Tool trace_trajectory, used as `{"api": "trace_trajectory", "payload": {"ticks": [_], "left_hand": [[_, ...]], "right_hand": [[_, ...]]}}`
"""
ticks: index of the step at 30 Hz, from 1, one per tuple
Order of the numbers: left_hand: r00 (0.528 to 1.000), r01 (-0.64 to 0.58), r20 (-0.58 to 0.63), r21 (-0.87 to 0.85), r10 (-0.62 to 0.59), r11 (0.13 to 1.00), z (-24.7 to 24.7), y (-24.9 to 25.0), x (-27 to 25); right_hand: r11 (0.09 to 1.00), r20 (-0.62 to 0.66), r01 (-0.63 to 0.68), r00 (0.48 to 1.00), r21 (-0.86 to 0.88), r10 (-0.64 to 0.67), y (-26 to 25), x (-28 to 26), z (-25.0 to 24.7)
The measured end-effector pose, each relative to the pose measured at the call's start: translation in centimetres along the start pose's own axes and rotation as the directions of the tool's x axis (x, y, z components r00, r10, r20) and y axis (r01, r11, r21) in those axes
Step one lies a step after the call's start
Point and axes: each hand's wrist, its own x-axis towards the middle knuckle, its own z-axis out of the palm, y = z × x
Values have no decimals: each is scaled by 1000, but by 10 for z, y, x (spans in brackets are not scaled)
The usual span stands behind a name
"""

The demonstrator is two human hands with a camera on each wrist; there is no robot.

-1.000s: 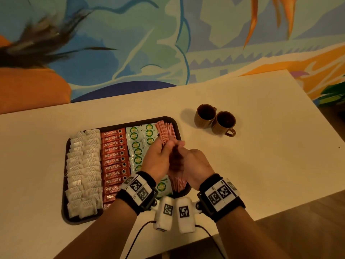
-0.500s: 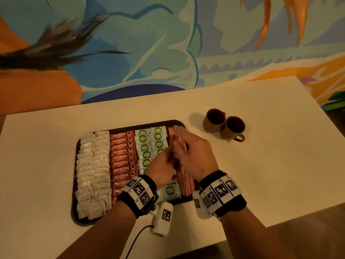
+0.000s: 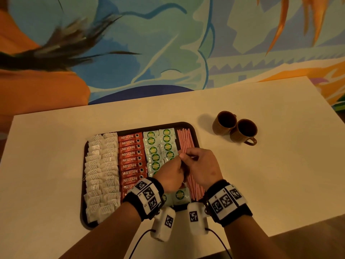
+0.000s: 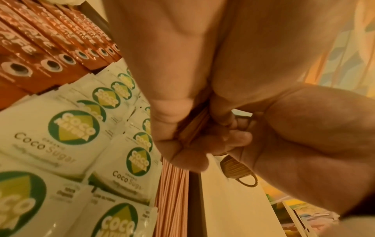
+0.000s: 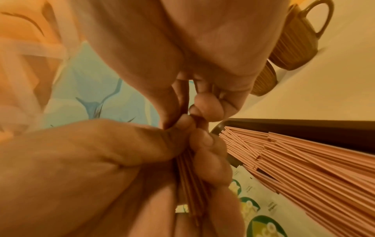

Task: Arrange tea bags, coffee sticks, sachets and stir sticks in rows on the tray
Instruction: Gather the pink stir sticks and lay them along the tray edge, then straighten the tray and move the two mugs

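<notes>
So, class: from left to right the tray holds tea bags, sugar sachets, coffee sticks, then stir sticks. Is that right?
Not quite. In the head view the coffee sticks lie second, beside the tea bags; the sugar sachets come third, then the stir sticks.

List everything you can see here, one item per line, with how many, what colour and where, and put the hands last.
dark rectangular tray: one, dark brown, on the table, near the front edge
white tea bags: many, two columns, tray's left end
red Nescafe coffee sticks: one stacked column, right of the tea bags
white and green Coco Sugar sachets: two columns, right of the coffee sticks
pink stir sticks: many, tray's right end
brown ribbed cups: two, touching, right of the tray
cream table: one
left hand: grips a bundle of stir sticks
right hand: pinches that bundle
</notes>
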Motion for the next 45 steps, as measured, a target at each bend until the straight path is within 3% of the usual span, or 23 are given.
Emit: {"api": "trace_trajectory", "payload": {"ticks": [5,10,15,22,28,32,35,38,42,45], "left_hand": [[998,42,57,-136,-35,990,-11,-1,0],[998,33,-52,-54,-36,998,-29,-24,-1],[989,20,-139,-219,-52,976,-48,-48,-9],[974,15,-216,-253,-71,967,-65,-69,-21],[955,-17,-294,-159,-31,987,-78,-74,-36],[882,62,-463,-74,-90,995,-100,-92,-66],[763,174,-627,-36,-158,984,-117,-119,-96],[662,318,-712,-18,-235,948,-129,-151,-119],[650,488,-685,44,-329,872,-129,-183,-133],[644,544,-642,2,-416,839,-118,-191,-140]], "right_hand": [[997,-21,-72,997,-42,71,-11,16,0],[968,-57,-127,991,-217,117,-22,54,-16],[862,-24,-136,990,-487,142,-25,100,-9],[672,-4,-82,993,-736,116,-20,119,17],[727,-115,-106,993,-679,37,-12,104,15],[800,-177,-186,979,-571,102,7,69,-4],[802,-162,-255,967,-541,198,27,39,-17],[767,-132,-295,954,-570,269,43,20,-21],[734,-99,-320,939,-599,329,45,9,-19],[719,-131,-321,942,-616,308,44,7,-16]]}}
